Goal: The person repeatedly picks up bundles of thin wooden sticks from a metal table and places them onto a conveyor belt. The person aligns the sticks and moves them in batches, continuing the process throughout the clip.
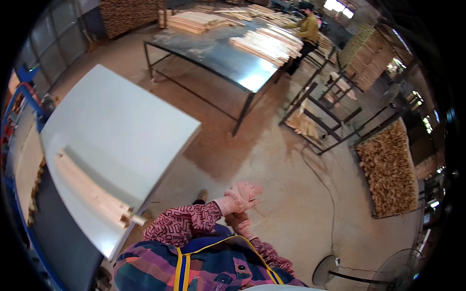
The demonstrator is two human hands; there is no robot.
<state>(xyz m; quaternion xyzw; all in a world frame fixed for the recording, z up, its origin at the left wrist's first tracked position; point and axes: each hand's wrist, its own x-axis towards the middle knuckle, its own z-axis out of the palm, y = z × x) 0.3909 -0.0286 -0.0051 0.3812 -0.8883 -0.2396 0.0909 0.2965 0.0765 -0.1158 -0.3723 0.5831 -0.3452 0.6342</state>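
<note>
My left hand [241,196] wears a pale pink knit glove and reaches out in front of my body with its fingers spread, holding nothing. Just below it, my right hand [237,220] is closed at the left wrist, against the ribbed glove cuff [224,205]. Part of the right hand's fingers is hidden under that wrist. A pink patterned sleeve [179,223] covers my left forearm. To the left, a bundle of light wooden strips [92,189] lies along a white tabletop [131,111], apart from both hands.
A blue-framed machine [29,97] borders the white tabletop. Ahead stands a dark metal table [208,51] with stacked wood strips [267,44]; a co-worker [307,31] is beside it. Rightward are a metal frame [330,116], a wood stack [388,169], a floor cable [323,179] and a fan [398,269].
</note>
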